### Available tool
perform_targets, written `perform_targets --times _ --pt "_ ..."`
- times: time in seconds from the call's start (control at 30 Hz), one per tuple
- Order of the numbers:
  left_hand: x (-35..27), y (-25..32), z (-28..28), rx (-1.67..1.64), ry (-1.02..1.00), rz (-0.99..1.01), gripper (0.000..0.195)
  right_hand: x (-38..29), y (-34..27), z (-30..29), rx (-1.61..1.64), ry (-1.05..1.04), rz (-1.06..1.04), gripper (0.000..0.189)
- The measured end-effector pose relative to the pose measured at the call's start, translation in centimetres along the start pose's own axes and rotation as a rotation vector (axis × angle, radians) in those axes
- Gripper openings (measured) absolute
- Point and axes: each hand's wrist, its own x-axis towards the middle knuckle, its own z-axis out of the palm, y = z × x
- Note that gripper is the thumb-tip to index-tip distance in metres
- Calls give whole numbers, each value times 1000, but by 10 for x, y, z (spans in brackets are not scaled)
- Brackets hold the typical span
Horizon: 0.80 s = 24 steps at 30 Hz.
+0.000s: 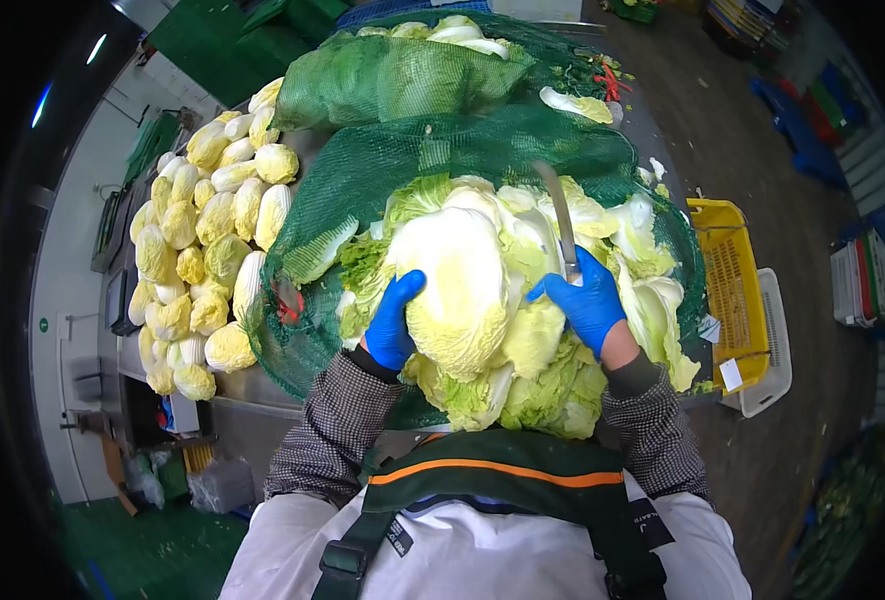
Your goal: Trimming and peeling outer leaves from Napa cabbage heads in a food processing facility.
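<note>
A large napa cabbage [454, 285], white at its base and pale yellow over its leaves, is held from the side by my blue-gloved left hand [396, 319]. To its right, my right hand [585, 300], also in a blue glove, grips a knife [557, 210] by its handle. The curved blade points away from me. Loose cabbage leaves [555, 394] lie under and around the cabbage, many of them on a green mesh sack [382, 150]. Most of the knife's handle is hidden in my fist.
Several trimmed napa cabbages [217, 217] are piled on the metal table [262, 386] at left. Another green mesh sack [405, 79] with cabbages lies at the far side. A yellow plastic crate [727, 277] and a white crate [776, 345] stand beyond the table's right edge.
</note>
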Motion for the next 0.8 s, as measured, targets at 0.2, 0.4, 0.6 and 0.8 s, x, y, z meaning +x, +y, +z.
perform_targets --times 0.2,0.4,0.6,0.8 --pt "1 -5 0 -235 -158 -54 67 -18 -41 17 -178 -104 -68 63" --pt "4 -9 6 -23 17 -48 67 -20 -33 29 -75 -143 29 66" --pt "3 -16 -5 43 10 22 67 -19 -28 35 -338 -113 -206 63" --pt "4 -14 -15 185 69 54 64 -19 -16 47 -302 39 -204 52"
